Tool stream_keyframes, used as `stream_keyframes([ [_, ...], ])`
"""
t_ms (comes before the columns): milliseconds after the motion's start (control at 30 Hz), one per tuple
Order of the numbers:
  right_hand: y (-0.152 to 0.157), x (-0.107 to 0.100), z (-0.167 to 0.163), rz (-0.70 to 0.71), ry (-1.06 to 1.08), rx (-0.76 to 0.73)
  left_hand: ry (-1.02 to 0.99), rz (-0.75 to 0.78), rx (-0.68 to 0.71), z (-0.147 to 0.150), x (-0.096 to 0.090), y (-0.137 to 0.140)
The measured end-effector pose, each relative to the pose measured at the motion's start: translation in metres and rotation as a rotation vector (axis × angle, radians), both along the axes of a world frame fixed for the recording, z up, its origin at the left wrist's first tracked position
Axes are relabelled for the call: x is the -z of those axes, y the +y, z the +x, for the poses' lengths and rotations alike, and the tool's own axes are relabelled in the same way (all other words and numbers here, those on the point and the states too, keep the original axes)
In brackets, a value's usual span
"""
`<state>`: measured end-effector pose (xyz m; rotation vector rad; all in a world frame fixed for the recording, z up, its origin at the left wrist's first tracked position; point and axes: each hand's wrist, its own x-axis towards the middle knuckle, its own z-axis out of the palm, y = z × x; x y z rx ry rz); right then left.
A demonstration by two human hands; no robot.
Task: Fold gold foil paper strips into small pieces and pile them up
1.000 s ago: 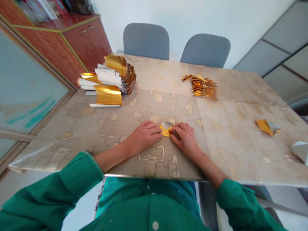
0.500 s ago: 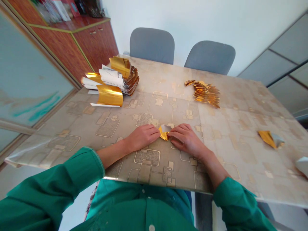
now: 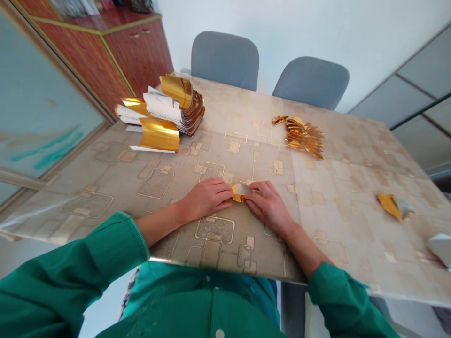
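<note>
Pinched: small folded gold-foil paper [image 3: 239, 191], left hand [image 3: 207, 199] 9 o'clock, right hand [image 3: 268, 205] 3 o'clock. Uneven pull could tear it.

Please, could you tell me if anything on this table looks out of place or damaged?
Slightly: the sheets at the left are curled and stacked unevenly, and a gold-and-grey piece lies loose at the right, away from the folded row. I see no spill or clear damage.
</note>
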<state>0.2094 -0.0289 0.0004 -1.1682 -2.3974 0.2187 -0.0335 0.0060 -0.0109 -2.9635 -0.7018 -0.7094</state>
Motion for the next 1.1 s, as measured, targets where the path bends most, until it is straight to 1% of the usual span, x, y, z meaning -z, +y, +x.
stream_keyframes([
  [100, 0.000, 0.005, 0.000, -0.008, 0.060, -0.002, -0.012, -0.009, -0.040, 0.002, 0.002, -0.001],
  [200, 0.001, 0.008, -0.001, -0.028, 0.110, 0.010, -0.067, -0.070, -0.069, 0.003, 0.003, -0.002],
  [333, 0.001, 0.011, -0.001, -0.061, 0.167, 0.098, -0.124, -0.140, -0.083, 0.002, 0.004, -0.002],
  [433, 0.002, 0.013, -0.001, -0.095, 0.145, 0.165, -0.099, -0.142, -0.093, 0.002, 0.004, -0.001],
  [500, 0.003, 0.013, 0.000, -0.093, 0.114, 0.183, -0.082, -0.146, -0.104, 0.003, 0.003, -0.001],
  [733, 0.003, 0.006, -0.001, -0.070, 0.038, 0.169, -0.057, -0.160, -0.119, 0.002, 0.001, -0.002],
  [967, 0.002, 0.003, -0.003, -0.037, 0.026, 0.074, -0.034, -0.113, -0.129, 0.002, 0.001, -0.003],
  [1100, 0.002, 0.003, -0.002, -0.063, 0.021, 0.034, -0.018, -0.106, -0.122, 0.002, 0.002, -0.003],
])
